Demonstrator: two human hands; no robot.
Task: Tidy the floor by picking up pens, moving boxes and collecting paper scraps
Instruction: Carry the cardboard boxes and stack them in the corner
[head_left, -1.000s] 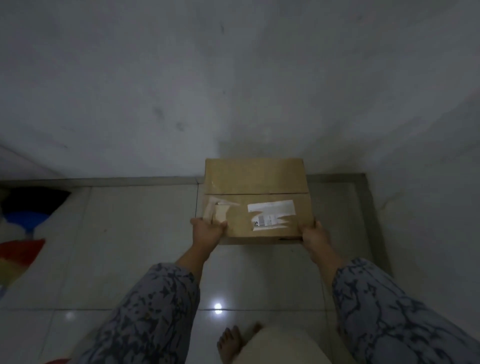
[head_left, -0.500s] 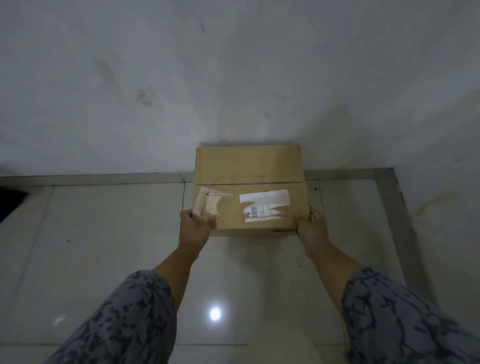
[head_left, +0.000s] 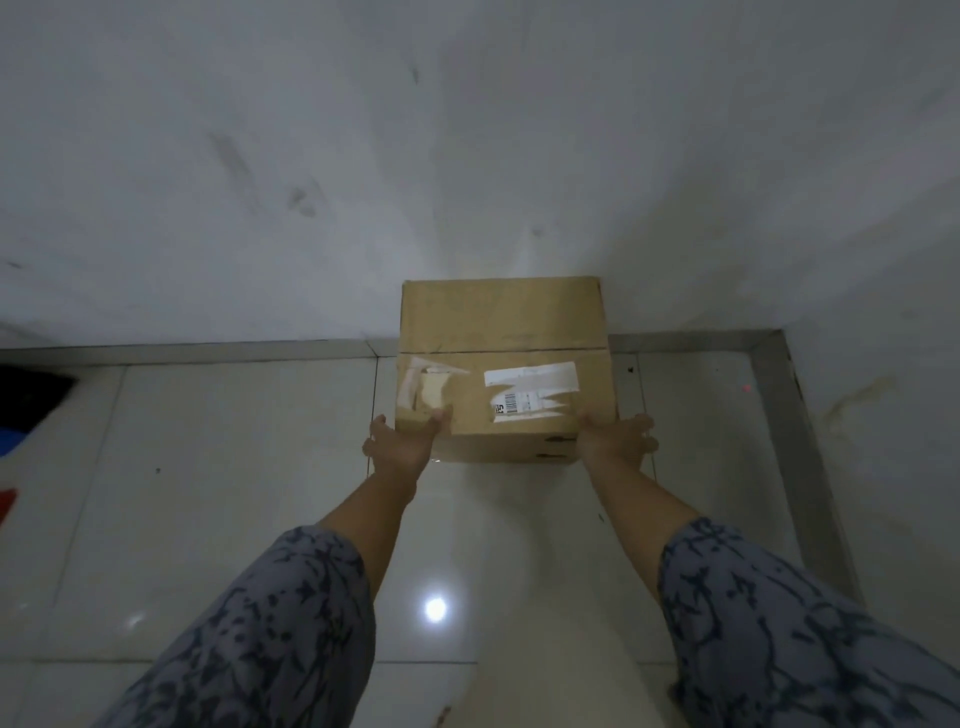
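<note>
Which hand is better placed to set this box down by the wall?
Neither alone: the left hand and right hand grip opposite near corners of the brown cardboard box; right is nearer the room corner.

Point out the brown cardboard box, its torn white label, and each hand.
brown cardboard box (head_left: 501, 317): head view, top face.
torn white label (head_left: 532, 375): head view, upper strip.
left hand (head_left: 402, 444): head view, back.
right hand (head_left: 615, 439): head view, back.

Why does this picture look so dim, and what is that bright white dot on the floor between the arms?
Head view: the room is dimly lit, so the wall looks grey and smudgy. The dot is glare, a light mirrored in the glossy floor tiles. The wide lens bends the skirting at the right. The cardboard box, held by the left hand and right hand, stays fairly sharp.
</note>
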